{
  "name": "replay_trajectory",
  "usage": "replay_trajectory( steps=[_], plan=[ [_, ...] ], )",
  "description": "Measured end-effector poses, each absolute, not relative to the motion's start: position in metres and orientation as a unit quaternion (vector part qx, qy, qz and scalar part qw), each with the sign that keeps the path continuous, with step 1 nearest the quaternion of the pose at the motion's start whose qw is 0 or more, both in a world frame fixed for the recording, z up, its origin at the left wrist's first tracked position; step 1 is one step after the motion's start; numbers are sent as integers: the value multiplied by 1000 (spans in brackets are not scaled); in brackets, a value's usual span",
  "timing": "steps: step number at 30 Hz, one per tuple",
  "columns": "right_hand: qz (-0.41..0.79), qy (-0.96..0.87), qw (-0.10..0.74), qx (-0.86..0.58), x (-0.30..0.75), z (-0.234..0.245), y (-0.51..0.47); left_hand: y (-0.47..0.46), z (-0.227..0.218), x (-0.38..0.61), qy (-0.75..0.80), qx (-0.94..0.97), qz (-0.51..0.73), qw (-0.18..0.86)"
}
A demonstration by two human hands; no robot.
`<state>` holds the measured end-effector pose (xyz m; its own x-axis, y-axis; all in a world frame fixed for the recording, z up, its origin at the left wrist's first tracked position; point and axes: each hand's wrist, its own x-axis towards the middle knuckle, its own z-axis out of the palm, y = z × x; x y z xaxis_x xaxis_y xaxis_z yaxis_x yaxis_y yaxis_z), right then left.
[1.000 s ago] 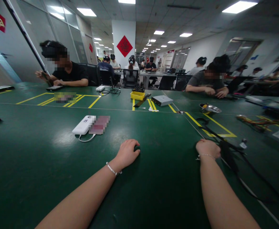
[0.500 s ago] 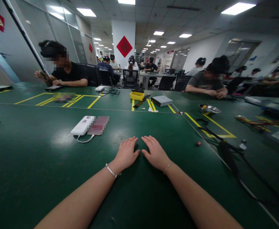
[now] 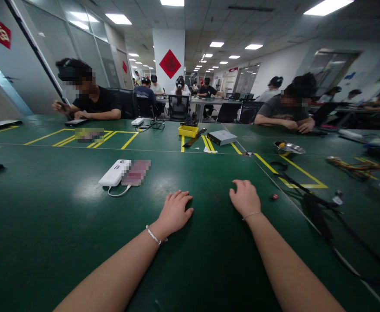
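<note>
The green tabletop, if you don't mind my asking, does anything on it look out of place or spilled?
Slightly: the black cord sprawls loosely across the yellow tape outline, and a small red object lies alone outside that outline, to the right of the right hand. I see no spill.

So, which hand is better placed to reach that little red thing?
Probably the right hand: the small red object lies on the table close to its outer side, with nothing visible between them. The left hand is clearly farther off.
</note>
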<state>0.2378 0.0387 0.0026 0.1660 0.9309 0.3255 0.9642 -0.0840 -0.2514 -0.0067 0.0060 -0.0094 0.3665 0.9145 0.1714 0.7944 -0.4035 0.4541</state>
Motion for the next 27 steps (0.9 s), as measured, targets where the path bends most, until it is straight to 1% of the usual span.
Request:
replay_trajectory(
  steps=[3, 7, 12, 14, 19, 27],
  plan=[
    [-93, -501, 180, -841, 285, 2, 39, 6, -8, -7, 526, 813, 198, 149],
    [-74, -388, 157, -905, 323, -4, 34, 5, -8, -7, 527, 813, 194, 153],
    [-7, -408, 127, -904, 343, -9, 38, 5, -8, -7, 530, 817, 173, 151],
    [17, -415, 128, -901, 349, -10, 40, 5, -9, -7, 533, 817, 166, 145],
    [11, -405, 157, -901, 353, -10, 41, 5, -8, -7, 535, 816, 162, 149],
    [16, -417, 146, -897, 350, -6, 39, 4, -7, -8, 529, 816, 175, 154]
  ],
)
